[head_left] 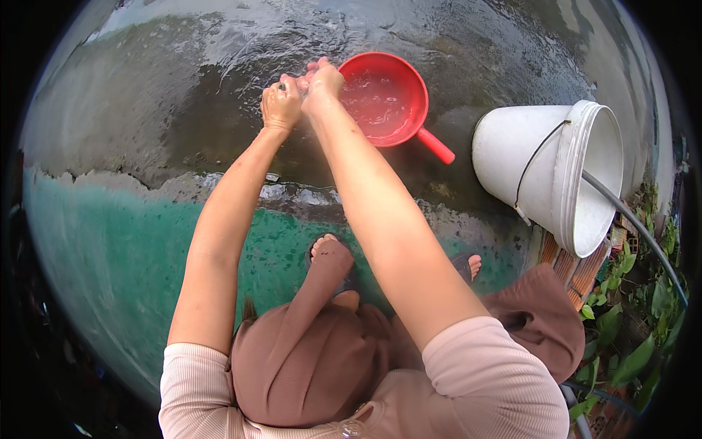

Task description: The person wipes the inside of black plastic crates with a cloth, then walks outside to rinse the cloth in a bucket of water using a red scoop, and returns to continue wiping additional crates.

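Note:
Both arms reach forward over wet ground, and the hands meet just left of a red plastic dipper. My left hand is closed, with its fingers curled. Against it, on the right, my right hand is closed too, bent inward beside the dipper's rim. Whatever lies between the two hands, if anything, is hidden by the fingers. Rippling water fills the dipper, whose handle points toward the lower right. Neither hand is on that handle.
A white bucket with a wire handle lies on its side at the right, its mouth facing right. A grey hose runs into it. Bricks and leafy plants line the right edge. Green painted floor lies nearer me.

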`<act>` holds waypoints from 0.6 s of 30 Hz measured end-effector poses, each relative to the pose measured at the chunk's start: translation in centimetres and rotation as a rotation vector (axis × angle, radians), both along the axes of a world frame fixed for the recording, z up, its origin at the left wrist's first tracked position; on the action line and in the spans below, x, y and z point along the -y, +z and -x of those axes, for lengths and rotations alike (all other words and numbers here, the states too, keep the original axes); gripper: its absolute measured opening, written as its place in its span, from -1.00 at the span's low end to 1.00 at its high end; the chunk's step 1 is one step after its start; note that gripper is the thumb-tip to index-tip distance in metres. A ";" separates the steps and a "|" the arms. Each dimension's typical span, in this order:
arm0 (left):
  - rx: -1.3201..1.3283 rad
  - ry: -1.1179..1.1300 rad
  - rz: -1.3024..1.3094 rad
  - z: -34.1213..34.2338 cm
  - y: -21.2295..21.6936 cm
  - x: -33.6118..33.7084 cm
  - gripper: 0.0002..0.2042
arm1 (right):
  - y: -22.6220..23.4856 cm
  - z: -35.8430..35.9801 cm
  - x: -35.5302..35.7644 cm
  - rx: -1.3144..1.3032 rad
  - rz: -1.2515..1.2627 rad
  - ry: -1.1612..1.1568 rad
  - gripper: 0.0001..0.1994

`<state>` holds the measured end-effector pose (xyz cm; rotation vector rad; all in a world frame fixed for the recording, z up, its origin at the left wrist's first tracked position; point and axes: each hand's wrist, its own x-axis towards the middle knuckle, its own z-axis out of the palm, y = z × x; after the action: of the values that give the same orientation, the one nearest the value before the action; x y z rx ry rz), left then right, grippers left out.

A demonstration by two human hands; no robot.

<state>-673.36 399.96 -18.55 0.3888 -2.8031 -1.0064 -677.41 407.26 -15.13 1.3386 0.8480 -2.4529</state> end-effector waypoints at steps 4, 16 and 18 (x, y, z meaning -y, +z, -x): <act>0.108 -0.051 0.088 -0.2 -0.3 0.7 -0.53 | -0.7 -0.4 0.2 0.074 -0.005 -0.060 -0.71; 0.249 0.026 0.311 0.4 5.9 1.9 -0.42 | 3.0 -5.2 -11.7 -0.403 -1.592 0.514 -0.35; 0.324 0.163 0.195 0.5 8.0 3.7 -0.37 | -0.2 -7.7 -17.2 0.070 -1.780 0.909 -0.21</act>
<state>-673.91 396.27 -10.59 0.8045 -3.0504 -0.6811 -669.71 424.47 -15.36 0.7422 2.9061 -0.5467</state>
